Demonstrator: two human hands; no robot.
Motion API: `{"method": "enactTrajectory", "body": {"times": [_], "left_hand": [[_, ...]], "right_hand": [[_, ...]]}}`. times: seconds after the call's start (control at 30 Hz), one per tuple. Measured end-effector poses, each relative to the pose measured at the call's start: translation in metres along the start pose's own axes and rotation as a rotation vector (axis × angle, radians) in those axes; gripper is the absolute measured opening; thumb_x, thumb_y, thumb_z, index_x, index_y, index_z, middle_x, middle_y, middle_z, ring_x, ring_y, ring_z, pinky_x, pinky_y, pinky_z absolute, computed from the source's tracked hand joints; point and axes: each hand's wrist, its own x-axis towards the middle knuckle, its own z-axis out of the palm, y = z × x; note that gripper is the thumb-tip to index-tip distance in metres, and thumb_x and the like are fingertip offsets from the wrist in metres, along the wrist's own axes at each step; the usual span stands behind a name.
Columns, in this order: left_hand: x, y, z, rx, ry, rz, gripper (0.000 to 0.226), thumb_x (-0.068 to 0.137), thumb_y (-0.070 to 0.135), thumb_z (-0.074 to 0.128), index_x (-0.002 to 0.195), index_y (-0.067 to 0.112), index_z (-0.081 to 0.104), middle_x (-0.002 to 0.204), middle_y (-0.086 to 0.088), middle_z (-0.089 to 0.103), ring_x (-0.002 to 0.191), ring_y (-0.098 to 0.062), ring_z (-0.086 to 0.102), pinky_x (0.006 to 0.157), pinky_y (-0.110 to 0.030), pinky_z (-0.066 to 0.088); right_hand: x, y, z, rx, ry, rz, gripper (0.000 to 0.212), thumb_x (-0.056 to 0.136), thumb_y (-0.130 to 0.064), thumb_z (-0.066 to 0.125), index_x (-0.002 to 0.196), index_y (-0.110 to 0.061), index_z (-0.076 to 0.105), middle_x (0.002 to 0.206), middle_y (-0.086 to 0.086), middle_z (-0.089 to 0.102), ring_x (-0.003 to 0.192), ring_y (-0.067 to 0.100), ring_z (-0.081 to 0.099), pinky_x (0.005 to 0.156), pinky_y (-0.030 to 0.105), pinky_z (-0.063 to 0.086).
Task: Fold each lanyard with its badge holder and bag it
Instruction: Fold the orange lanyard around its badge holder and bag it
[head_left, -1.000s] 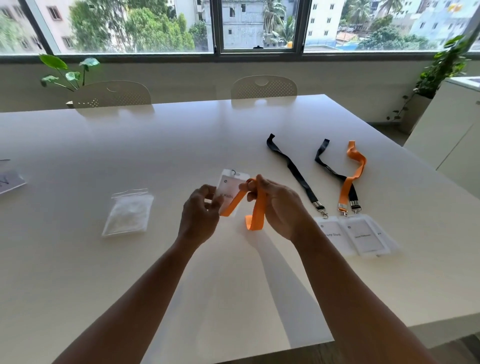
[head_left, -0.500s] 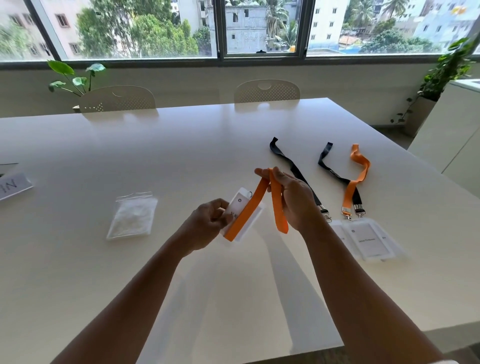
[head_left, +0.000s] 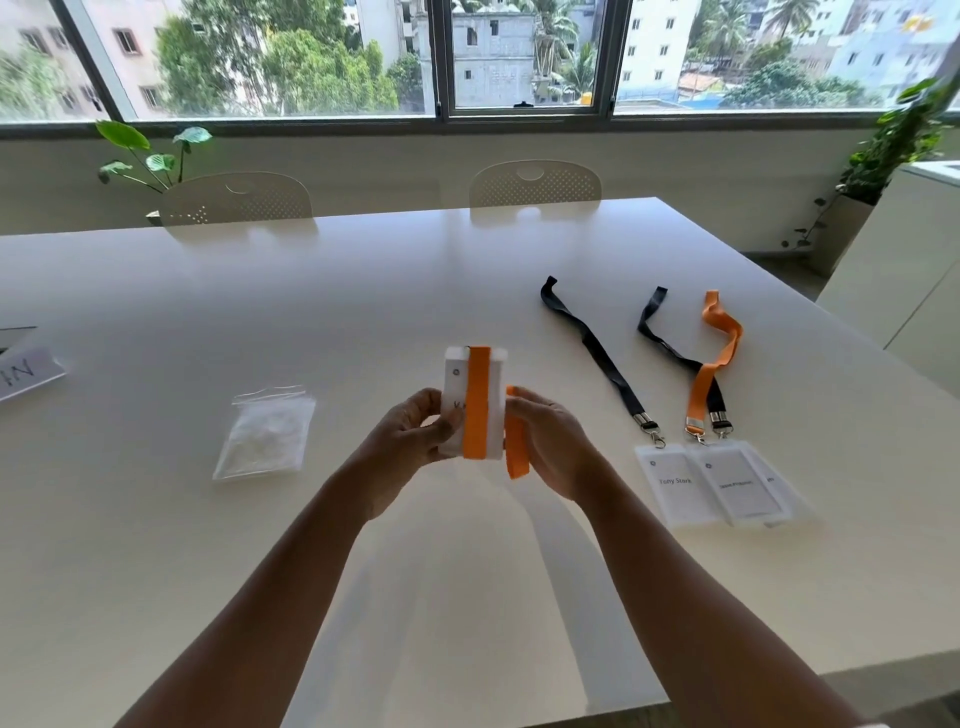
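Around: bag (head_left: 266, 433) left of my hands on the table (head_left: 363, 291); three more lanyards (head_left: 597, 353) with badges (head_left: 670, 486) right.
Left hand (head_left: 410, 436): pinches holder (head_left: 457, 379), upright above table.
Right hand (head_left: 556, 441): fingers curled on orange strap (head_left: 477, 400), wrapped lengthwise over holder.

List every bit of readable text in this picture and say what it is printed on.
"Tony Stark": leftmost clear plastic badge holder lying on the table.
Middle clear badge holder: name too blurred to read.
Held badge holder wrapped in orange lanyard: only a "V" shows.
White card at the left table edge: upside-down letters, unclear.
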Motion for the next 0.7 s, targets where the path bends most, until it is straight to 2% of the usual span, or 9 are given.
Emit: {"method": "enactTrajectory", "body": {"times": [0.07,0.17,0.27,0.4,0.5,0.6,0.7], "left_hand": [[0.003,0.002,0.0,-0.109,0.054,0.003,0.041,0.087,0.032,0.06,0.122,0.011,0.056,0.118,-0.009,0.069,0.108,-0.022,0.069,0.086,-0.029,0.058],[0.009,0.007,0.002,-0.154,0.167,0.02,0.026,0.098,0.023,0.054,0.121,0.012,0.055,0.114,-0.005,0.07,0.106,-0.02,0.068,0.079,-0.024,0.059],[0.014,0.009,0.006,-0.16,0.286,0.031,0.016,0.1,0.02,0.052,0.115,0.015,0.055,0.112,-0.003,0.068,0.103,-0.018,0.066,0.076,-0.023,0.057],[0.018,0.008,0.01,-0.195,0.41,0.057,0.021,0.101,0.019,0.052,0.122,0.014,0.054,0.113,-0.004,0.067,0.105,-0.019,0.065,0.084,-0.026,0.054],[0.021,0.004,0.011,-0.037,0.509,0.086,0.021,0.102,0.024,0.052,0.121,0.015,0.052,0.116,-0.003,0.065,0.107,-0.021,0.063,0.086,-0.026,0.053],[0.025,-0.002,0.01,0.22,0.6,0.137,0.014,0.102,0.027,0.053,0.112,0.017,0.052,0.108,0.0,0.063,0.101,-0.019,0.062,0.07,-0.013,0.048],[0.026,-0.009,0.01,0.443,0.563,0.186,0.015,0.101,0.027,0.054,0.106,0.014,0.055,0.1,-0.002,0.064,0.091,-0.018,0.064,0.064,-0.013,0.048]], "right_hand": [[-0.001,0.006,0.0,-0.103,0.0,0.015,0.021,0.093,-0.021,0.062,0.113,-0.015,0.065,0.102,0.009,0.073,0.093,0.022,0.069,0.083,0.035,0.054],[-0.004,0.015,-0.001,-0.237,-0.041,-0.01,0.027,0.09,-0.024,0.068,0.114,-0.012,0.063,0.103,0.006,0.075,0.095,0.021,0.07,0.086,0.036,0.051],[-0.007,0.017,0.001,-0.278,-0.091,-0.019,0.02,0.09,-0.022,0.067,0.108,-0.012,0.066,0.103,0.005,0.075,0.087,0.018,0.067,0.075,0.029,0.047],[-0.009,0.017,0.003,-0.317,-0.154,0.027,0.014,0.091,-0.019,0.067,0.101,-0.012,0.07,0.1,0.005,0.076,0.072,0.004,0.063,0.062,0.014,0.045],[-0.011,0.012,0.003,-0.405,-0.176,0.07,0.019,0.092,-0.032,0.065,0.098,-0.015,0.073,0.1,0.001,0.076,0.07,0.0,0.06,0.063,0.015,0.044],[-0.011,0.003,0.002,-0.419,-0.184,0.061,0.024,0.092,-0.036,0.062,0.098,-0.016,0.073,0.099,0.001,0.076,0.07,0.005,0.057,0.063,0.019,0.039],[-0.012,-0.01,0.002,-0.334,-0.135,-0.003,0.026,0.09,-0.036,0.063,0.096,-0.013,0.073,0.092,0.004,0.075,0.072,0.008,0.058,0.062,0.02,0.04]]}}
